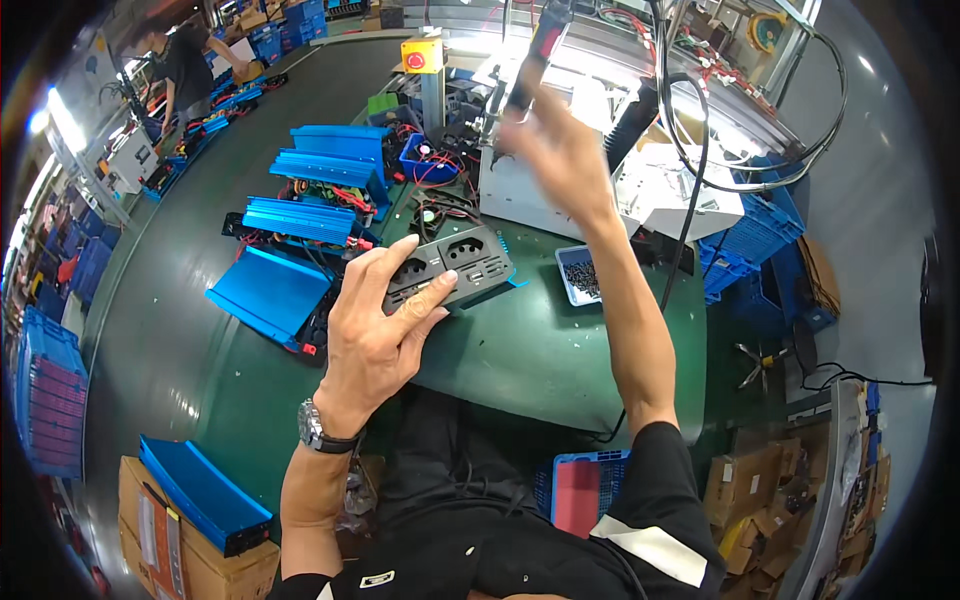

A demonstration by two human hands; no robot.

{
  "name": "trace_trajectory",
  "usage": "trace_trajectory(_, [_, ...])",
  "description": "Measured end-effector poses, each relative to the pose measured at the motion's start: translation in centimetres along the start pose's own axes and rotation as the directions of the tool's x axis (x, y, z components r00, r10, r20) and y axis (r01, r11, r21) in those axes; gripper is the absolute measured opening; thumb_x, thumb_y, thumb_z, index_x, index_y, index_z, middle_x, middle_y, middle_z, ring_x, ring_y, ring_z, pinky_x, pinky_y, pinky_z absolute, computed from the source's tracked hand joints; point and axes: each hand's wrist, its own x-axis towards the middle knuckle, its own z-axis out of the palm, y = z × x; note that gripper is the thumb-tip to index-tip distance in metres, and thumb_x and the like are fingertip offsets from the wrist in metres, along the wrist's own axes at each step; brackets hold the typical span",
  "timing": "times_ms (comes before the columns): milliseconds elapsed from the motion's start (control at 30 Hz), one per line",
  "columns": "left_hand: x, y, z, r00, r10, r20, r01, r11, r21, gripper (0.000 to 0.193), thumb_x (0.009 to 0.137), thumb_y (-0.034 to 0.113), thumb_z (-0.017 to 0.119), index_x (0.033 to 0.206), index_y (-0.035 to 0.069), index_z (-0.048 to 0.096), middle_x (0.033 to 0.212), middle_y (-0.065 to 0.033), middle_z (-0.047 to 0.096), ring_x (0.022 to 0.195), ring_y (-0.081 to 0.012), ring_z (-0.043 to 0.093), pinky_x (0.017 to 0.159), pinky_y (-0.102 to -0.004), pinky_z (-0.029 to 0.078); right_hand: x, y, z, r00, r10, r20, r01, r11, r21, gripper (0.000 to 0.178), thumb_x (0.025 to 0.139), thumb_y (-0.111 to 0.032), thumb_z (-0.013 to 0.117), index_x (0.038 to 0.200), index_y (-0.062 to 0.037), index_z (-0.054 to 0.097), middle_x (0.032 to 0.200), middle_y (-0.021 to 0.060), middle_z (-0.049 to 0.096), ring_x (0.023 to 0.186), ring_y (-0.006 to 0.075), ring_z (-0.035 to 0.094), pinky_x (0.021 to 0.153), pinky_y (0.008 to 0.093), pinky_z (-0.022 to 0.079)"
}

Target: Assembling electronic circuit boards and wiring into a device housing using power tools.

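Observation:
My left hand (375, 320) is closed around a dark grey panel with sockets (465, 262), holding it tilted above the green bench. The panel has two round-pin outlets and small ports on its face. Wires and a small fan (430, 215) lie just behind it. Raised at the far side, my right hand (565, 160) is smeared by motion. It is beside a hanging dark handheld tool (545, 45), probably a power screwdriver; whether the fingers grip it is unclear. A light blue tray of small black screws (580, 275) sits on the bench below my right forearm.
Several blue finned metal housings (300, 220) with wires lie left of the panel. An emergency-stop box (422, 57) stands behind on a post. Cables (690, 150) hang at the right. Another person (185, 65) works at the far left. Another blue housing (205, 490) rests on a carton.

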Motion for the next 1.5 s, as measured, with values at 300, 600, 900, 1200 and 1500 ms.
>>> trace_trajectory(300, [0.4, -0.7, 0.7, 1.000, -0.004, 0.009, 0.004, 1.000, 0.023, 0.050, 0.082, 0.017, 0.083, 0.131, 0.024, 0.075, 0.138, -0.0176, 0.061, 0.116, -0.0391, 0.059, 0.097, -0.0470, 0.052, 7.9, 11.3, 1.4, 0.962, 0.187, -0.198, -0.117, 0.940, 0.320, 0.041, 0.088, -0.035, 0.083, 0.100, 0.0013, 0.069, 0.082, -0.0004, 0.063, 0.076, 0.0095, 0.058, 0.070, 0.0275, 0.047])
trace_trajectory(600, [1.0, -1.0, 0.1, 0.998, -0.043, 0.044, 0.042, 0.999, 0.018, 0.053, 0.082, 0.003, 0.078, 0.132, 0.021, 0.075, 0.144, -0.0173, 0.058, 0.122, -0.0390, 0.057, 0.103, -0.0466, 0.048, 0.1, 2.3, 1.3, 0.877, 0.139, -0.459, -0.007, 0.960, 0.278, 0.054, 0.093, -0.017, 0.079, 0.138, 0.0022, 0.057, 0.090, 0.0038, 0.067, 0.079, 0.0101, 0.064, 0.074, 0.0262, 0.053])
trace_trajectory(900, [1.5, -1.1, -0.4, 0.991, -0.014, 0.133, 0.010, 0.999, 0.031, 0.063, 0.080, 0.001, 0.078, 0.139, 0.023, 0.070, 0.146, -0.0163, 0.056, 0.121, -0.0389, 0.054, 0.104, -0.0472, 0.048, -1.4, -6.3, -6.2, 0.657, -0.168, -0.735, 0.381, 0.915, 0.132, 0.025, 0.090, -0.009, 0.079, 0.107, 0.0061, 0.068, 0.090, 0.0069, 0.069, 0.082, 0.0097, 0.065, 0.075, 0.0242, 0.052])
trace_trajectory(1200, [1.6, -0.4, -1.3, 0.957, -0.046, 0.286, 0.019, 0.995, 0.094, 0.073, 0.080, -0.010, 0.069, 0.145, 0.022, 0.065, 0.157, -0.0152, 0.049, 0.129, -0.0385, 0.050, 0.113, -0.0460, 0.042, 0.1, -13.1, -5.1, 0.685, -0.065, -0.726, 0.388, 0.875, 0.288, 0.055, 0.091, -0.004, 0.066, 0.141, 0.0094, 0.048, 0.074, 0.0087, 0.061, 0.057, 0.0145, 0.058, 0.052, 0.0285, 0.050])
trace_trajectory(1500, [2.2, 0.3, -1.4, 0.930, -0.042, 0.366, 0.015, 0.997, 0.077, 0.076, 0.079, -0.014, 0.061, 0.147, 0.019, 0.062, 0.160, -0.0171, 0.046, 0.130, -0.0410, 0.048, 0.115, -0.0481, 0.041, 2.5, -6.9, -4.3, 0.672, -0.432, -0.601, 0.671, 0.014, 0.741, 0.058, 0.093, -0.003, 0.063, 0.143, 0.0150, 0.041, 0.073, 0.0018, 0.055, 0.059, 0.0078, 0.050, 0.056, 0.0224, 0.038])
